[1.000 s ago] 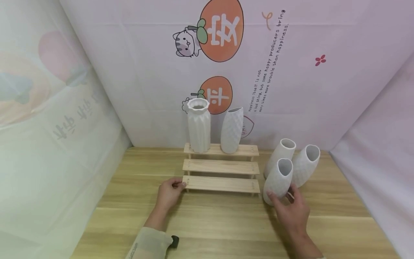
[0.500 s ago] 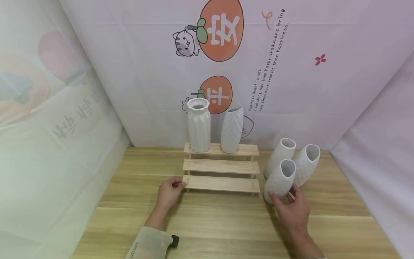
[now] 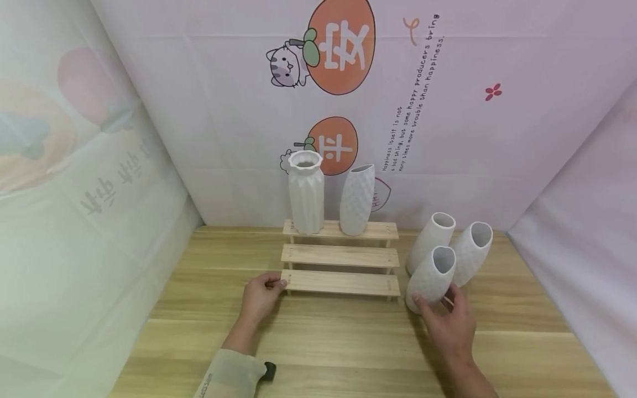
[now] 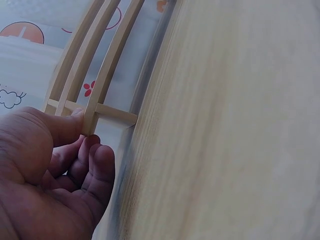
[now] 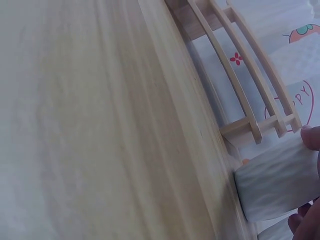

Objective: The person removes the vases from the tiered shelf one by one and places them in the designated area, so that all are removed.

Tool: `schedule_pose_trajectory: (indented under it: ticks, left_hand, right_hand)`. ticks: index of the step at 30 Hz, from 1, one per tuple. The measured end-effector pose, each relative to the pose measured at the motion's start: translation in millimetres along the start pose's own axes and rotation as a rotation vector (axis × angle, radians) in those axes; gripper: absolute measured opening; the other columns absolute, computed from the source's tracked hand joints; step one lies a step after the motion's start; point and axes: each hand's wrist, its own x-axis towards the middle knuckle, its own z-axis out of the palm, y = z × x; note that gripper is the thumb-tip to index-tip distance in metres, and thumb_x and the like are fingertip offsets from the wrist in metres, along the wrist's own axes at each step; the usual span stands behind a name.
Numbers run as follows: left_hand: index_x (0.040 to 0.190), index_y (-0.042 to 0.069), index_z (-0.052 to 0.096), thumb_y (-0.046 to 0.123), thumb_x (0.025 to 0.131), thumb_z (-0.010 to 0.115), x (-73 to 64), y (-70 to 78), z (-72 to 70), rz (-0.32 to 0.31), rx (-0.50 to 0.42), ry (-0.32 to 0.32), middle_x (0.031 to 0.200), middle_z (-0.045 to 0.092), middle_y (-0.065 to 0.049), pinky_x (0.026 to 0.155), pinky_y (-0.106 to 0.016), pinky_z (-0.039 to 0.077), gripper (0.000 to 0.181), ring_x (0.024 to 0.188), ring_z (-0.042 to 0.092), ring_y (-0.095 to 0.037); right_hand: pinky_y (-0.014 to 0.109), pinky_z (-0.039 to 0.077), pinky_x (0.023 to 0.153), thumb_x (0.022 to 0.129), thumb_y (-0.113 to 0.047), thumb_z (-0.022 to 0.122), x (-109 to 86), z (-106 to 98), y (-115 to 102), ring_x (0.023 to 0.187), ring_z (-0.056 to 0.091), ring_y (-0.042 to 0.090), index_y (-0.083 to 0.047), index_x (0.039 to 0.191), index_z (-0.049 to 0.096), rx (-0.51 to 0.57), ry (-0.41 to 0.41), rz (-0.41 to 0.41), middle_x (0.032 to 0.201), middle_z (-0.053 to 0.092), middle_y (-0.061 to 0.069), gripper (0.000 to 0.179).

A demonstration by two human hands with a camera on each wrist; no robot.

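Note:
My left hand (image 3: 261,296) pinches the left end of the lowest board of a three-tier wooden display stand (image 3: 343,283). In the left wrist view the thumb lies on one side of the board's end and curled fingers (image 4: 102,157) on the other. My right hand (image 3: 453,329) holds a white textured vase (image 3: 429,288) low down, thumb on its front and fingers behind. The vase leans right, with its base close to the tabletop just right of the stand; the right wrist view shows the lower body (image 5: 275,180) of this vase.
On the top board stand a fluted white vase (image 3: 306,199) and a slant-mouthed white vase (image 3: 357,202). Two more white vases, one smooth (image 3: 430,243) and one textured (image 3: 471,254), stand behind the held one. Printed cloth (image 3: 239,121) walls the wooden table (image 3: 338,342).
The held vase's mouth has shifted slightly right and away, mostly in the first half second. The left hand, the stand and the two vases on it have stayed put.

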Motion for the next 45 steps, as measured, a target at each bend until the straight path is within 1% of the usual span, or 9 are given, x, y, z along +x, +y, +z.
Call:
schedule_pose_trajectory:
  ticks: [5,8,13,17,20,24,28,38,45]
  left_hand:
    - [0.113,0.007,0.076,0.025,0.097,0.075,-0.4,-0.1,0.5,0.001,-0.004,-0.004,0.095,0.071,0.001,0.079,-0.034,0.057,0.024,0.089,0.065,-0.017]
    - [0.113,0.006,0.076,0.025,0.097,0.075,-0.7,0.0,0.4,-0.003,-0.007,-0.002,0.095,0.071,0.001,0.079,-0.034,0.057,0.025,0.089,0.065,-0.017]
    - [0.113,0.006,0.076,0.026,0.097,0.076,-0.9,0.4,0.0,-0.012,-0.009,0.000,0.095,0.071,0.001,0.079,-0.035,0.057,0.025,0.089,0.065,-0.017]
    - [0.113,0.007,0.076,0.026,0.097,0.076,-0.6,1.2,-0.5,-0.009,-0.013,0.002,0.095,0.071,0.001,0.079,-0.035,0.057,0.025,0.090,0.065,-0.017]
    - [0.113,0.007,0.076,0.026,0.097,0.076,-0.5,1.4,-0.8,-0.011,-0.014,0.004,0.095,0.071,0.001,0.080,-0.036,0.057,0.025,0.090,0.065,-0.017]
    - [0.113,0.006,0.075,0.025,0.097,0.076,-0.6,1.1,-0.9,-0.011,-0.010,0.003,0.095,0.072,0.001,0.080,-0.036,0.058,0.025,0.090,0.065,-0.017]
    - [0.114,0.006,0.075,0.026,0.097,0.076,-0.2,0.8,-0.7,-0.004,-0.008,0.001,0.095,0.072,0.001,0.080,-0.035,0.058,0.026,0.090,0.065,-0.017]
    - [0.112,0.007,0.076,0.025,0.096,0.077,2.0,0.2,0.2,-0.001,0.006,0.010,0.094,0.072,0.002,0.078,-0.034,0.057,0.024,0.088,0.065,-0.016]
    - [0.112,0.007,0.076,0.026,0.096,0.077,1.7,-0.4,-0.1,-0.003,0.001,0.013,0.094,0.072,0.002,0.078,-0.035,0.057,0.025,0.088,0.065,-0.017]
  right_hand:
    - [0.011,0.045,0.086,0.077,-0.027,0.095,-2.6,0.1,0.0,0.102,0.060,0.016,-0.003,0.136,0.060,-0.031,0.022,0.008,0.123,0.065,0.009,0.073]
    - [0.012,0.044,0.085,0.076,-0.026,0.096,-4.4,-0.1,-1.0,0.098,0.059,0.016,-0.002,0.135,0.060,-0.029,0.049,-0.015,0.121,0.064,0.010,0.073]
    - [0.010,0.044,0.081,0.071,-0.019,0.098,-9.5,0.3,-1.5,0.090,0.058,0.017,0.003,0.133,0.059,0.006,0.111,-0.054,0.117,0.062,0.011,0.077]
    - [0.014,0.043,0.078,0.069,-0.013,0.099,-14.6,0.5,-3.1,0.083,0.055,0.012,0.004,0.127,0.060,0.039,0.159,-0.080,0.110,0.061,0.011,0.072]
    - [0.017,0.042,0.074,0.068,-0.007,0.097,-18.1,0.9,-5.2,0.078,0.052,0.012,0.007,0.118,0.061,0.061,0.175,-0.111,0.103,0.058,0.014,0.064]
    - [0.011,0.044,0.070,0.067,0.000,0.095,-22.7,2.8,-8.5,0.074,0.053,0.015,0.010,0.111,0.061,0.078,0.178,-0.169,0.098,0.057,0.015,0.057]
    - [0.008,0.046,0.069,0.066,0.000,0.096,-25.9,5.6,-11.7,0.071,0.056,0.016,0.009,0.109,0.061,0.087,0.171,-0.207,0.097,0.060,0.018,0.056]
    - [0.009,0.045,0.068,0.066,-0.001,0.097,-26.8,8.8,-18.7,0.071,0.056,0.014,0.009,0.108,0.062,0.089,0.172,-0.240,0.094,0.060,0.016,0.055]
    - [0.010,0.048,0.067,0.067,0.005,0.094,-32.0,13.5,-21.4,0.070,0.057,0.018,0.012,0.103,0.061,0.152,0.129,-0.268,0.096,0.062,0.017,0.049]
